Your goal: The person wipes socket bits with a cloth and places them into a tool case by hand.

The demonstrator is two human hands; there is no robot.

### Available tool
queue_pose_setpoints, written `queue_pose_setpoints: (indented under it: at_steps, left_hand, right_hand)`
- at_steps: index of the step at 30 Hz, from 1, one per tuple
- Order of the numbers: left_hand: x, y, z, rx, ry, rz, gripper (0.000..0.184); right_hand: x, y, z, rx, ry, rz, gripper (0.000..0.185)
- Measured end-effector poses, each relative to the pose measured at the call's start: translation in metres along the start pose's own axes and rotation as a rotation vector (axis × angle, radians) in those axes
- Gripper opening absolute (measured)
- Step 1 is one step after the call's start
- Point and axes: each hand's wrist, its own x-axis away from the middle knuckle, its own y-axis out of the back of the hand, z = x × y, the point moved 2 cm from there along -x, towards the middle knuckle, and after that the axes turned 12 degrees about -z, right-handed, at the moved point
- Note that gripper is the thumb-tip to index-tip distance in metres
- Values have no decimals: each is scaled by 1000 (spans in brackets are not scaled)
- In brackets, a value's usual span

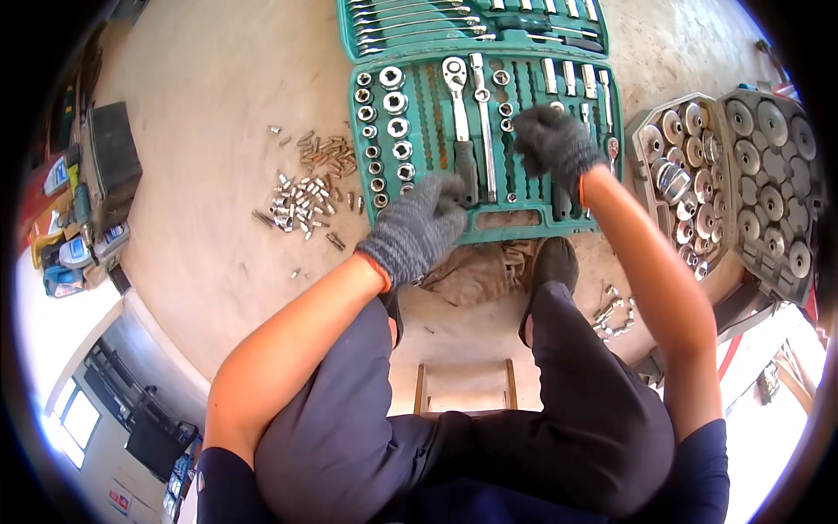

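My left hand (421, 225), in a dark grey knit glove, is over the front left edge of a green socket-set case (517, 234). Its fingers are curled beside the black handle of a ratchet (456, 83); what they hold, if anything, is hidden. Above the right half of the case is my right hand (556, 142), gloved alike. Its fingers are closed near a few small sockets (506, 110), and anything in them is out of sight. A long extension bar (485, 131) lies beside the ratchet. Chrome sockets (398, 127) fill the left columns, while several middle slots hold no pieces.
Loose bits and small sockets (305, 205) are heaped on the floor left of the case. Combination wrenches (410, 26) sit in the raised lid. To the right stands an open grey case (685, 179) of cup-shaped metal pieces. More small sockets (615, 314) lie by my right knee.
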Motion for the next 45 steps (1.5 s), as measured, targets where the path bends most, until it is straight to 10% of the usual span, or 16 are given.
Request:
queue_pose_setpoints:
  at_steps: [9,18,21,23,25,32,37,42,45]
  left_hand:
    - [2,37,-17,-341,-478,33,27]
    - [73,145,232,-220,256,-530,24]
    - [97,103,220,-499,25,-569,23]
    - [85,57,189,-518,-276,-410,21]
    - [70,5,174,-766,-424,30,18]
    - [48,-53,168,-1049,-610,381,19]
    - [49,-34,148,-913,-442,311,23]
    - [60,8,108,-14,-265,277,31]
    - [77,32,44,304,188,433,29]
  right_hand:
    - [104,-45,-41,-93,-86,325,23]
    - [125,-36,-121,184,-116,292,19]
    - [134,-45,-112,215,-142,297,18]
    - [125,-50,-125,444,-84,343,25]
    - [122,-63,-136,931,792,358,36]
    - [122,-81,-161,1401,902,666,44]
    - [110,-61,-172,1443,912,583,28]
    - [147,-32,-100,882,850,506,22]
    - [174,4,-47,532,307,555,21]
